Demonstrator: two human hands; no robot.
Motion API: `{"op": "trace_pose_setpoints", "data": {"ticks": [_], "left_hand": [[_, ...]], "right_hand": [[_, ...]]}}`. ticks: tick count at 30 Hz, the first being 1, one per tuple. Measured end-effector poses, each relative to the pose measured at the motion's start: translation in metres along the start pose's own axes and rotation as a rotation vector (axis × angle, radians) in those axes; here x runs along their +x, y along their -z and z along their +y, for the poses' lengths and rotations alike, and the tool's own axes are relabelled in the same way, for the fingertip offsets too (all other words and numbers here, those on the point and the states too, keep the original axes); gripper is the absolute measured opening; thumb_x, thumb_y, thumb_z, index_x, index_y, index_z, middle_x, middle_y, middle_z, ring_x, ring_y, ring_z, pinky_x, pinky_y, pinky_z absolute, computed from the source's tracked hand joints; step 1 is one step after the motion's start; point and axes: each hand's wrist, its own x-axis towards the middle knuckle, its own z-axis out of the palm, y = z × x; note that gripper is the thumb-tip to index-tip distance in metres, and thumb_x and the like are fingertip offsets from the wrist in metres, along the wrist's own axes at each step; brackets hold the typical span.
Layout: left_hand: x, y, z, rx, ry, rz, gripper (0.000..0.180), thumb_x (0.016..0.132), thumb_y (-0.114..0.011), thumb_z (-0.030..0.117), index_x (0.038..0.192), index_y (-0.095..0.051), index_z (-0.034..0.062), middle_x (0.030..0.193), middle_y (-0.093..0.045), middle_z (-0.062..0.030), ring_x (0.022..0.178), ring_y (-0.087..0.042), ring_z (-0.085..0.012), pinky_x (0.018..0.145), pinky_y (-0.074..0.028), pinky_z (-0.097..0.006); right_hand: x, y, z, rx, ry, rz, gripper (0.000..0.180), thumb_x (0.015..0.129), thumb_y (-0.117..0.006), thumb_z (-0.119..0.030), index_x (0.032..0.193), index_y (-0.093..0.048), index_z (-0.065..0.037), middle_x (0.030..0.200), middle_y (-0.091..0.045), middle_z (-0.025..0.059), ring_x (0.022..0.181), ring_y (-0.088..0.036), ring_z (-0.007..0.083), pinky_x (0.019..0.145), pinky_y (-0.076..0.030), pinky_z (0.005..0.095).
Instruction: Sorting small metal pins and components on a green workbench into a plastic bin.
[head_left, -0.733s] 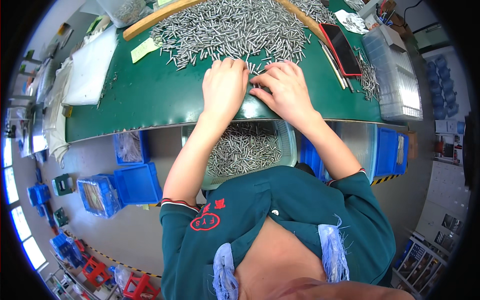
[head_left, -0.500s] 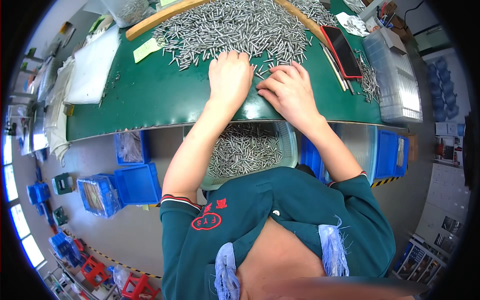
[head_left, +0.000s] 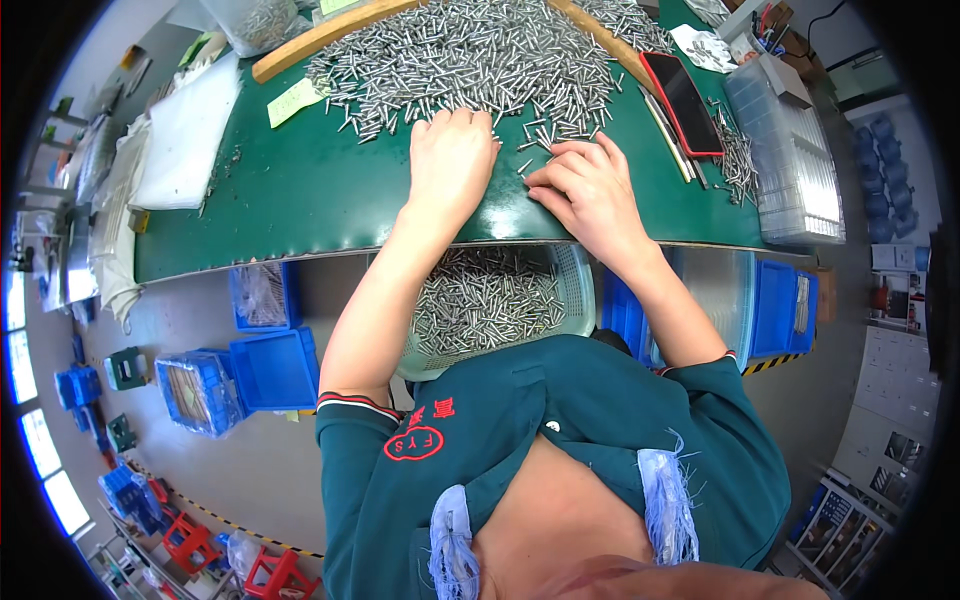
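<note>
A wide heap of small silvery metal pins covers the far middle of the green table. My left hand rests at the heap's near edge with its fingers curled down; their tips and whatever they hold are hidden. To its right, my right hand lies low over the tabletop. Its thumb and index finger come together at a metal pin, while the other fingers bend over a few loose pins. Below the table edge, in front of my body, a pale green basket holds many more such pins.
Wooden strips border the heap. On the right lie a red-edged phone, thin rods, a small pin pile and clear plastic boxes. White sheets and a yellow-green note lie left. Blue bins stand below.
My left hand has drawn slightly left and toward me. My right hand has shifted a little right and nearer, and loose pins now show between the two hands.
</note>
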Motion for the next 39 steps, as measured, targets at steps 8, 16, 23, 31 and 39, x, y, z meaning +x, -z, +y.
{"op": "trace_pose_setpoints", "data": {"ticks": [8, 16, 23, 31, 39], "left_hand": [[-0.034, 0.033, -0.01, -0.227, -0.16, -0.209, 0.017, 0.083, -0.064, 0.01, 0.099, -0.066, 0.0136, 0.09, -0.062, -0.0047, 0.089, -0.058, -0.0252, 0.078, -0.043, -0.038], [-0.06, 0.041, -0.002, -0.346, -0.027, -0.161, 0.011, 0.082, -0.066, 0.011, 0.093, -0.066, 0.0099, 0.089, -0.06, -0.0045, 0.088, -0.056, -0.0257, 0.077, -0.044, -0.038], [-0.068, 0.039, 0.005, -0.341, -0.011, -0.067, 0.009, 0.083, -0.067, 0.013, 0.091, -0.067, 0.01, 0.085, -0.058, -0.005, 0.082, -0.054, -0.0255, 0.075, -0.044, -0.037], [-0.079, 0.039, 0.012, -0.33, 0.005, -0.02, 0.013, 0.085, -0.066, 0.011, 0.097, -0.069, 0.0097, 0.083, -0.059, -0.0051, 0.076, -0.056, -0.0227, 0.068, -0.046, -0.035], [-0.122, 0.024, 0.009, -1.733, 0.815, -0.593, 0.031, 0.098, -0.055, 0.022, 0.116, -0.063, -0.0023, 0.103, -0.07, -0.0099, 0.079, -0.066, -0.0129, 0.066, -0.054, -0.024]], "right_hand": [[0.001, -0.002, 0.002, 0.029, 0.007, -0.002, 0.012, 0.078, -0.073, -0.021, 0.088, -0.07, -0.015, 0.089, -0.063, -0.0006, 0.109, -0.056, 0.0195, 0.106, -0.03, 0.0518], [0.006, 0.0, -0.004, 0.179, 0.054, -0.1, 0.015, 0.079, -0.073, -0.02, 0.091, -0.069, -0.012, 0.092, -0.066, 0.0018, 0.112, -0.055, 0.0226, 0.107, -0.03, 0.0493], [0.006, 0.0, -0.001, 0.247, -0.017, -0.169, 0.024, 0.078, -0.075, -0.026, 0.098, -0.069, -0.015, 0.098, -0.067, 0.0034, 0.113, -0.055, 0.0234, 0.109, -0.028, 0.0506], [0.01, -0.012, -0.014, -0.015, 0.139, 0.0, 0.03, 0.075, -0.073, -0.045, 0.09, -0.072, -0.019, 0.083, -0.058, -0.0021, 0.102, -0.055, 0.0178, 0.107, -0.025, 0.0611], [0.001, 0.0, -0.015, 0.093, 0.177, -0.125, 0.021, 0.077, -0.073, -0.037, 0.091, -0.072, -0.02, 0.083, -0.06, -0.0015, 0.107, -0.055, 0.0192, 0.109, -0.022, 0.0621]]}}
